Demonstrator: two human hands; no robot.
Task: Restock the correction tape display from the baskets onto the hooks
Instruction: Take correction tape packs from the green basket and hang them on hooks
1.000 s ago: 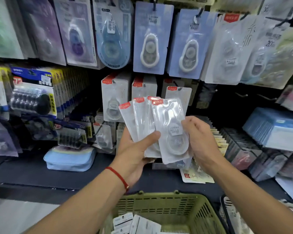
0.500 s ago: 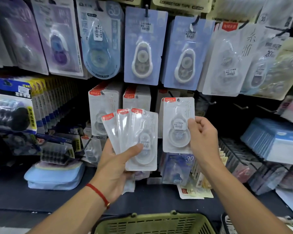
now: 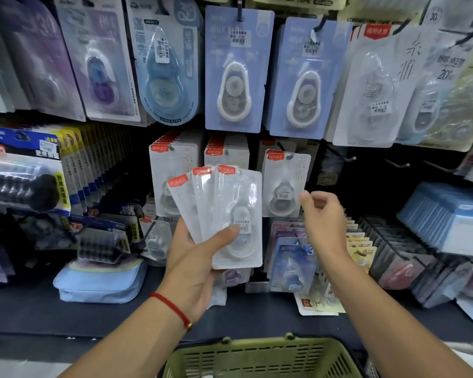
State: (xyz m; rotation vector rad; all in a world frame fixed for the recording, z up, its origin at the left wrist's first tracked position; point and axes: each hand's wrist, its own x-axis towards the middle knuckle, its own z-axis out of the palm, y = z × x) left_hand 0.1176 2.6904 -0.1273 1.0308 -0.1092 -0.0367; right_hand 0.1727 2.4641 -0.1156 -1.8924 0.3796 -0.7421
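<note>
My left hand [image 3: 197,257] grips a fan of three white correction tape packs [image 3: 230,211] with red labels, thumb pressed across the front one. A matching pack [image 3: 284,184] hangs on a hook in the middle row, just right of the fan. My right hand [image 3: 324,219] hovers just right of that hung pack, fingers loosely curled, holding nothing. Two more hooks of the same white packs [image 3: 175,170] hang behind the fan. The green basket [image 3: 260,358] sits at the bottom, below both forearms.
Larger blue and purple tape cards [image 3: 238,69] hang on the top row. Bare hooks [image 3: 350,159] jut out at the right of the middle row. A blue pouch [image 3: 101,282] lies on the dark shelf at left, and boxed stock [image 3: 448,216] stands at right.
My right hand took one pack from the fan, carried it up to the hook and let go; it now hangs there. The view shifted upward and the basket dropped lower in frame.
</note>
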